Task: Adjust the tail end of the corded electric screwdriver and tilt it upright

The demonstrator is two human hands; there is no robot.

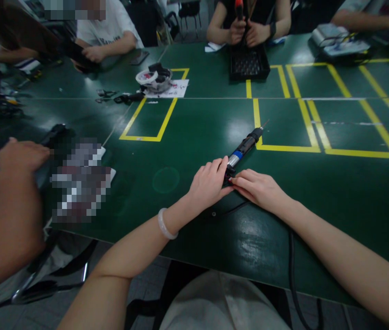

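Green table (139,201) filled most of the view. Co-workers sat round it: one's bare arm (17,206) came in at near L, hand over the tabletop; one in a white tee (108,30) sat far L; another, opp. side, held a red-topped tool (239,8) above a black tray (249,74). Yellow tape outlines (289,148) marked the surface, L & R. Far R stood a grey-white boxy unit (332,35) w/ wires.

Elec. screwdriver (244,145) lay slantwise in front of the person, approx. mid-table, nose out over a tape corner, bit pointing away & R. L hand (208,181) gripped its rear end, fingers close together on top. R hand (258,189) met it there, thumb & fingertips drawn narrow; couldn't tell what, if anything, sat between them. Blk cable (237,208) ran out by the R hand. White tape roll (146,77) sat far side, nr a printed sheet (181,87). Pale bangle (165,224) on L wrist. Tiny round bit (214,214) lay by the cable's end.
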